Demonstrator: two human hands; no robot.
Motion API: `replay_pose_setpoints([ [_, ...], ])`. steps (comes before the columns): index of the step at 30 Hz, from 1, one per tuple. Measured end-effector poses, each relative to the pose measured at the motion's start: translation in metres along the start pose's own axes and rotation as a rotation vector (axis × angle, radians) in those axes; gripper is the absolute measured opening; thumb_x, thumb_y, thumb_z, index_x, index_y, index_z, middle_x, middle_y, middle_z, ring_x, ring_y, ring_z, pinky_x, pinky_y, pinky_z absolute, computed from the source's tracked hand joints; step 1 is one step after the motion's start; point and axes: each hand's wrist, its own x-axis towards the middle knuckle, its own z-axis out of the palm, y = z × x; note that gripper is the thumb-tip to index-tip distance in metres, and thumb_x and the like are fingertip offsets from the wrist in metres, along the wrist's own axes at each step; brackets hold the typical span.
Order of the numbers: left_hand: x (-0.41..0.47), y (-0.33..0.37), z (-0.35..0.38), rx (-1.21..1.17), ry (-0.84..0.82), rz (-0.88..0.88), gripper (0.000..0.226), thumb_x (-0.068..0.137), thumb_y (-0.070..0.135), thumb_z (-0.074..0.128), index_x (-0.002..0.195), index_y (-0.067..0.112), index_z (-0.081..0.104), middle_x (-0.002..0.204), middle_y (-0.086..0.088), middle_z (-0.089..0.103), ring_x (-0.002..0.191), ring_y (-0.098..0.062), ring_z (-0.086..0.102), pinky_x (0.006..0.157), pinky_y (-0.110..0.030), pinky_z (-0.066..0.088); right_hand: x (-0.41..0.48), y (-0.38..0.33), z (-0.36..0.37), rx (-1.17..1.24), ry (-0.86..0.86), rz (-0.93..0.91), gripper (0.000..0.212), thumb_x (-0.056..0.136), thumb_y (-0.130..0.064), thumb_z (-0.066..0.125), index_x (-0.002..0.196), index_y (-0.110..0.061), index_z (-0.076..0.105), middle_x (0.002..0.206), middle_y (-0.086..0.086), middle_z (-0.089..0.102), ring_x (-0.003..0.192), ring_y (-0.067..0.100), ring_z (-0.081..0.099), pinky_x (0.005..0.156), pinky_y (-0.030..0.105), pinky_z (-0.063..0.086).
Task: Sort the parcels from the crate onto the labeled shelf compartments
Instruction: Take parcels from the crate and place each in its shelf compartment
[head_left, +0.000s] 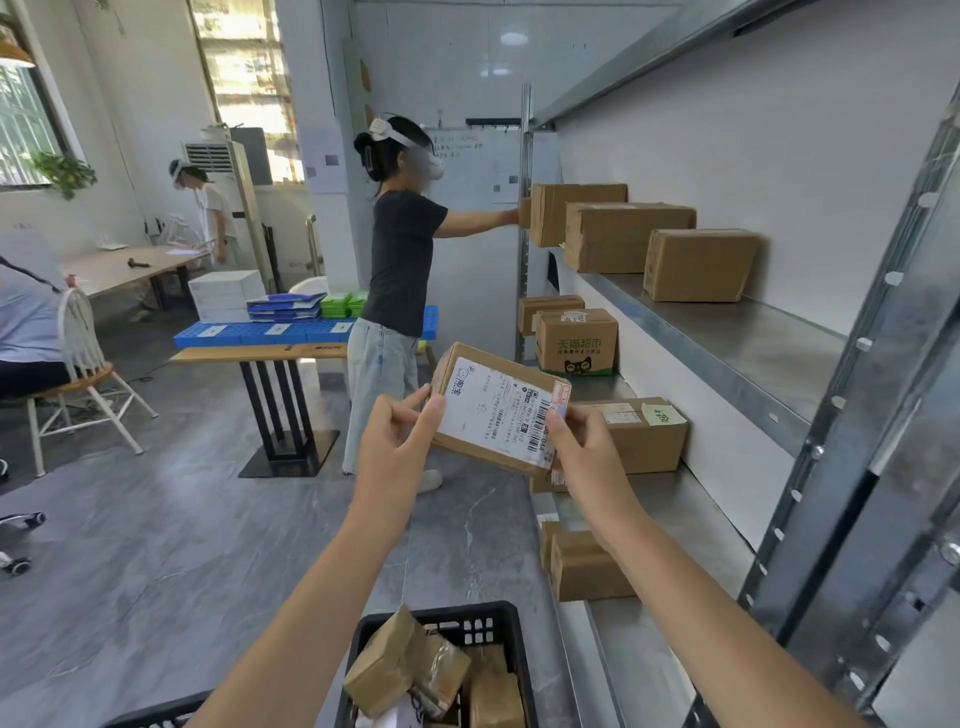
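My left hand (397, 436) and right hand (582, 441) pinch the parcel (498, 410) by its ends; looks light, stiff cardboard.

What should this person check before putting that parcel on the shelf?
1. Grip: the left hand and right hand pinch the cardboard parcel at opposite ends: ok.
2. The shipping label faces the person: ok.
3. Label text clear enough to pick a compartment: cannot tell, the print is too small.
4. Compartment labels on the metal shelf: cannot tell, none readable.
5. Free space: bare steel shows beside the cartons: ok.
6. Way clear: the person in a black T-shirt stands at the shelf's far end, apart from the parcel: ok.
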Motion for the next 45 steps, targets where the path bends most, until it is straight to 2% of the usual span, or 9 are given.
replay_pose_setpoints([
  [4,0.002,0.0,-0.003,0.016,-0.055,0.01,0.015,0.096,0.018,0.062,0.106,0.008,0.056,0.115,0.006,0.065,0.104,0.005,0.063,0.07,-0.006,0.05,0.002,0.003,-0.003,-0.019,0.005,-0.067,0.029,0.101,-0.039,0.051,0.126,-0.025,0.052,0.121,-0.004,0.065,0.11,0.011,0.064,0.075,0.019,0.051],
  [11,0.004,0.001,-0.002,0.079,-0.211,-0.042,0.06,0.097,0.012,0.056,0.145,0.044,0.038,0.111,0.003,0.067,0.091,-0.013,0.07,0.059,-0.013,0.054,0.004,0.001,-0.012,-0.09,-0.075,-0.125,0.043,0.103,-0.041,0.044,0.145,-0.035,0.039,0.134,-0.012,0.055,0.12,0.003,0.054,0.081,0.015,0.049],
  [13,0.004,0.0,0.0,0.099,-0.22,-0.053,0.06,0.097,0.01,0.056,0.143,0.044,0.039,0.11,-0.001,0.067,0.092,-0.015,0.069,0.056,-0.014,0.053,0.005,0.001,-0.013,-0.081,-0.09,-0.125,0.045,0.102,-0.04,0.048,0.146,-0.037,0.038,0.136,-0.01,0.055,0.123,0.007,0.054,0.087,0.021,0.051],
  [19,0.002,-0.004,0.005,0.009,-0.127,-0.062,0.034,0.093,0.025,0.066,0.123,0.03,0.051,0.094,0.0,0.071,0.087,-0.009,0.072,0.069,-0.025,0.06,0.001,-0.006,-0.017,-0.012,-0.084,-0.128,0.049,0.095,-0.033,0.063,0.14,-0.038,0.046,0.127,-0.012,0.061,0.113,0.004,0.061,0.072,0.018,0.055],
  [27,-0.012,-0.017,0.015,-0.132,-0.089,-0.085,0.037,0.086,0.025,0.071,0.108,0.009,0.045,0.101,0.005,0.072,0.099,-0.018,0.072,0.073,-0.048,0.062,-0.002,-0.004,-0.011,0.077,0.021,-0.114,0.06,0.087,-0.032,0.074,0.139,-0.029,0.045,0.124,-0.006,0.062,0.1,0.002,0.066,0.066,0.015,0.055],
  [33,-0.016,-0.016,0.018,-0.119,-0.038,-0.055,0.038,0.085,0.02,0.075,0.1,0.0,0.046,0.134,0.006,0.053,0.115,-0.016,0.063,0.071,-0.034,0.062,-0.006,-0.004,-0.008,0.125,-0.006,-0.052,0.08,0.083,-0.031,0.077,0.148,-0.026,0.031,0.115,-0.015,0.062,0.087,-0.013,0.064,0.061,0.011,0.052],
  [36,-0.02,-0.015,0.016,-0.108,-0.044,0.004,0.039,0.081,0.025,0.075,0.101,0.004,0.049,0.128,0.001,0.061,0.114,-0.017,0.065,0.07,-0.024,0.059,-0.01,-0.001,-0.006,0.172,-0.011,-0.043,0.09,0.077,-0.036,0.081,0.15,-0.024,0.031,0.123,-0.009,0.064,0.105,-0.003,0.065,0.081,0.025,0.059],
  [40,-0.023,-0.008,0.007,-0.02,-0.097,0.064,0.029,0.089,0.018,0.069,0.118,0.021,0.065,0.106,0.011,0.072,0.1,-0.004,0.069,0.071,-0.018,0.056,-0.013,0.001,-0.006,0.208,0.011,-0.1,0.062,0.078,-0.028,0.082,0.133,-0.022,0.054,0.119,-0.009,0.07,0.114,0.007,0.065,0.088,0.031,0.059],
  [45,-0.026,-0.008,0.003,-0.043,-0.058,0.012,0.024,0.086,0.026,0.072,0.105,0.011,0.07,0.104,-0.002,0.075,0.099,-0.017,0.072,0.075,-0.027,0.059,-0.016,-0.005,-0.005,0.16,-0.004,-0.129,0.049,0.078,-0.042,0.08,0.124,-0.035,0.063,0.115,-0.014,0.072,0.112,0.011,0.066,0.09,0.041,0.059],
])
